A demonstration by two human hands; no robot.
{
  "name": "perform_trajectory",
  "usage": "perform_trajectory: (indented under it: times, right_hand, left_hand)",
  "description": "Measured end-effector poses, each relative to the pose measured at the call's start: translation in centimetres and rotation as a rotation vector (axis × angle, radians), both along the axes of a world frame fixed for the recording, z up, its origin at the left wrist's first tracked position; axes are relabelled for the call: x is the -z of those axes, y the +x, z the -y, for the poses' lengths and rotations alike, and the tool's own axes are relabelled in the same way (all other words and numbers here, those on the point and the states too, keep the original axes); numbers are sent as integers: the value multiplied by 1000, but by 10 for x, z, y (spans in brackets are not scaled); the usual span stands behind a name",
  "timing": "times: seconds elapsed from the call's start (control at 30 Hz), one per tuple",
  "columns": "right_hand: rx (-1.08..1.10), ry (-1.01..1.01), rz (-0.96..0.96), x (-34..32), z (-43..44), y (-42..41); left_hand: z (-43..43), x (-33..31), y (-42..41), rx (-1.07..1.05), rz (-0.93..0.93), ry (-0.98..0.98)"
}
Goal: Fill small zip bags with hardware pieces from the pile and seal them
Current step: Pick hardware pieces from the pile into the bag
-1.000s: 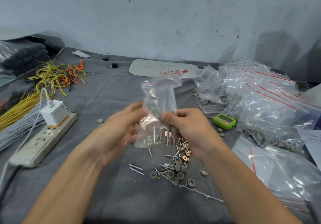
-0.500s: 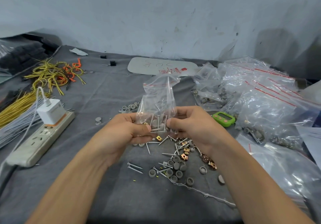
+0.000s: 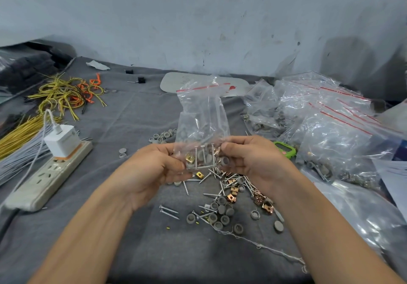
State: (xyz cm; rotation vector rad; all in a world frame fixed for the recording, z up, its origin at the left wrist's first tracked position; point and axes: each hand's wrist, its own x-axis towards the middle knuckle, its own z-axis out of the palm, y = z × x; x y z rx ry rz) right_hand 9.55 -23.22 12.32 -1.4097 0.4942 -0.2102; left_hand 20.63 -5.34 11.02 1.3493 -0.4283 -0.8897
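The left hand (image 3: 154, 170) pinches the lower left corner of a small clear zip bag (image 3: 201, 118) between thumb and fingers, and the right hand (image 3: 253, 159) grips the lower right corner the same way. The zip bag stands upright between them, held above the worktop (image 3: 132, 118), its red zip strip at the top. Nails, grey caps and a brass clip sit in the bottom of the bag, between the two thumbs. Just below the hands the pile (image 3: 229, 197) of loose nails, caps and clips lies spread on the grey cloth of the worktop. To the right lies a heap of filled bags (image 3: 330, 120), with a green timer (image 3: 286, 149) at its near edge. To the left lie a power strip (image 3: 44, 178) with a white charger (image 3: 62, 141) plugged in, and, farther back, yellow wires (image 3: 63, 94).
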Motion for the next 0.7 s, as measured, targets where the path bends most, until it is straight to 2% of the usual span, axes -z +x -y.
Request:
perform_trajectory:
  times: [0.2, 0.37, 0.53, 0.7]
  right_hand:
    - [27, 69, 0, -3, 0, 0]
    - [-39, 72, -10, -4, -3, -1]
    - [-44, -45, -11, -2, -3, 1]
    - [36, -275, -34, 8, -9, 6]
  left_hand:
    - [2, 2, -2, -10, 10, 26]
    - [4, -2, -9, -48, 31, 23]
    - [2, 1, -7, -60, 138, 135]
    - [6, 0, -8, -185, 108, 37]
